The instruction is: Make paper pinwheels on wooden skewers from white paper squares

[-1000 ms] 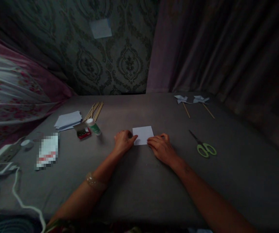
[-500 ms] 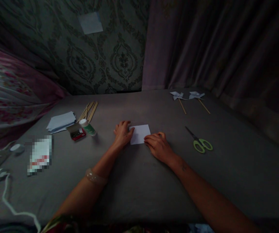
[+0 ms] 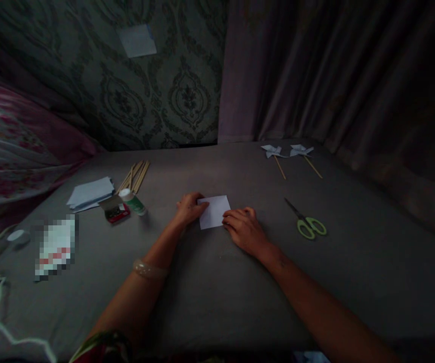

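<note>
A small white sheet of paper (image 3: pixel 214 213) lies on the grey cloth in front of me. My left hand (image 3: pixel 190 207) is at its upper left edge, the thumb over the paper and the other fingers curled beside the edge. At the right edge, my right hand (image 3: pixel 243 227) has its fingers bent together and the fingertips on the lower right part of the sheet. The hands hold the paper between them. Right of my right hand lie scissors (image 3: pixel 305 222) with green handles, their blades pointing away.
Two paper pinwheels (image 3: pixel 274 152) on sticks lie at the far right. Toward the left are wooden sticks (image 3: pixel 136 176), a glue stick (image 3: pixel 133 201), a small red box (image 3: pixel 117 214), stacked paper (image 3: pixel 92 192), a blurred packet (image 3: pixel 56 247) and a white cord (image 3: pixel 16 338).
The whole view has shifted slightly, so things appear a little lower and further left. Both hands stay on the paper's edges, with the left fingers slightly lower and more curled.
</note>
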The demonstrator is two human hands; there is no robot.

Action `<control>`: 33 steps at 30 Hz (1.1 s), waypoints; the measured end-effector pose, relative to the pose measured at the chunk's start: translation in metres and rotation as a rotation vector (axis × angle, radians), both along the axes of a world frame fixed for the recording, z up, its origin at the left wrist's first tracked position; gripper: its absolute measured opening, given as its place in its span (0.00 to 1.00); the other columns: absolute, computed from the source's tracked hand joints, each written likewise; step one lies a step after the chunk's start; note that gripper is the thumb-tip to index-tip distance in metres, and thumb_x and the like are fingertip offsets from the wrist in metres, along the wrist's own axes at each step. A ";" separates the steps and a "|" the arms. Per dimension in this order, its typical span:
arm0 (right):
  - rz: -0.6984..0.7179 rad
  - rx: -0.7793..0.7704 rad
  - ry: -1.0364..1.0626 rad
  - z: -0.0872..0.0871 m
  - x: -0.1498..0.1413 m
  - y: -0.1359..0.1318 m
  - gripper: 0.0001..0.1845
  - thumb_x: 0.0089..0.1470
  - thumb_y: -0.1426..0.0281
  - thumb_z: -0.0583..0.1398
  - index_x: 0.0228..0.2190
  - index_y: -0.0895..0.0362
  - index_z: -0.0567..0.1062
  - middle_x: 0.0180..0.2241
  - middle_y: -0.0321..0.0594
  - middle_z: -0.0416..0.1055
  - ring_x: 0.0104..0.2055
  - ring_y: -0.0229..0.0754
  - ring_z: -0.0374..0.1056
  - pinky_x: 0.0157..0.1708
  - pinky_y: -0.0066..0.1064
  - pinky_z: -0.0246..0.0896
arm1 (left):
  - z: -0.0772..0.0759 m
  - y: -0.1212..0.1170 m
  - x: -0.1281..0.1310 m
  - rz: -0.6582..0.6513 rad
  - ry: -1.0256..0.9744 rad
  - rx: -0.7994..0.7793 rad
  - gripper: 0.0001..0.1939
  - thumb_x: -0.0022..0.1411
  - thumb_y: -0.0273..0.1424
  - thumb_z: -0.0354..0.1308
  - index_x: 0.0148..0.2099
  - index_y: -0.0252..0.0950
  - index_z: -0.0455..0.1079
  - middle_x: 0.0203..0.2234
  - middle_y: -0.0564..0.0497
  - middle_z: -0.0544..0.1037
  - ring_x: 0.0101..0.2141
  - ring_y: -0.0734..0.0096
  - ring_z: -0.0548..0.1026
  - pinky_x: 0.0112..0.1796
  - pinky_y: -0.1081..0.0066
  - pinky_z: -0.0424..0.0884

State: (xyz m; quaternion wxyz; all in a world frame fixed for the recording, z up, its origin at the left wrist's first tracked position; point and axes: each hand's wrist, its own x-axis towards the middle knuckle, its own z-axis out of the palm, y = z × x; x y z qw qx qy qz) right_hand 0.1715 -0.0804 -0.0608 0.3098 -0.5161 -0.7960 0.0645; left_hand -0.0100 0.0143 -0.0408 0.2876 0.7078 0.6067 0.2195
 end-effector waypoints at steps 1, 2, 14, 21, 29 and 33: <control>-0.070 0.019 0.073 0.001 0.001 0.002 0.07 0.57 0.72 0.57 0.35 0.54 0.76 0.43 0.43 0.74 0.46 0.46 0.68 0.51 0.44 0.50 | 0.001 0.000 0.000 0.024 -0.164 -0.056 0.11 0.52 0.34 0.60 0.38 0.34 0.73 0.30 0.47 0.76 0.37 0.58 0.73 0.39 0.62 0.66; -0.157 0.042 0.169 0.002 0.002 0.004 0.08 0.56 0.69 0.58 0.37 0.55 0.76 0.44 0.45 0.73 0.48 0.48 0.67 0.51 0.45 0.52 | 0.001 -0.001 0.000 0.041 -0.342 -0.117 0.11 0.51 0.34 0.61 0.36 0.34 0.72 0.27 0.49 0.75 0.33 0.62 0.74 0.36 0.65 0.67; -0.106 -0.509 1.365 0.033 0.003 0.001 0.21 0.39 0.55 0.69 0.32 0.57 0.78 0.33 0.42 0.78 0.34 0.44 0.73 0.38 0.36 0.65 | 0.016 -0.025 0.017 0.043 -1.213 -0.500 0.14 0.41 0.25 0.70 0.31 0.31 0.70 0.25 0.50 0.76 0.26 0.73 0.74 0.30 0.72 0.70; -0.085 -0.490 1.468 0.043 0.000 -0.007 0.16 0.39 0.60 0.70 0.30 0.57 0.79 0.28 0.38 0.78 0.28 0.40 0.72 0.33 0.34 0.66 | 0.023 -0.038 0.024 -0.087 -1.333 -0.577 0.11 0.48 0.26 0.67 0.36 0.30 0.73 0.26 0.49 0.78 0.26 0.72 0.75 0.33 0.72 0.72; -0.104 -0.422 1.479 0.052 -0.003 -0.014 0.17 0.38 0.61 0.70 0.30 0.58 0.78 0.28 0.39 0.78 0.29 0.42 0.72 0.33 0.34 0.68 | 0.025 -0.045 0.029 -0.160 -1.441 -0.689 0.09 0.53 0.28 0.62 0.37 0.29 0.74 0.27 0.46 0.80 0.28 0.69 0.77 0.36 0.71 0.72; -0.099 -0.414 1.484 0.053 -0.003 -0.017 0.17 0.40 0.60 0.70 0.31 0.57 0.78 0.28 0.39 0.78 0.29 0.42 0.73 0.32 0.35 0.68 | 0.024 -0.047 0.030 -0.155 -1.444 -0.742 0.09 0.55 0.28 0.60 0.39 0.28 0.73 0.27 0.45 0.80 0.29 0.68 0.78 0.38 0.71 0.72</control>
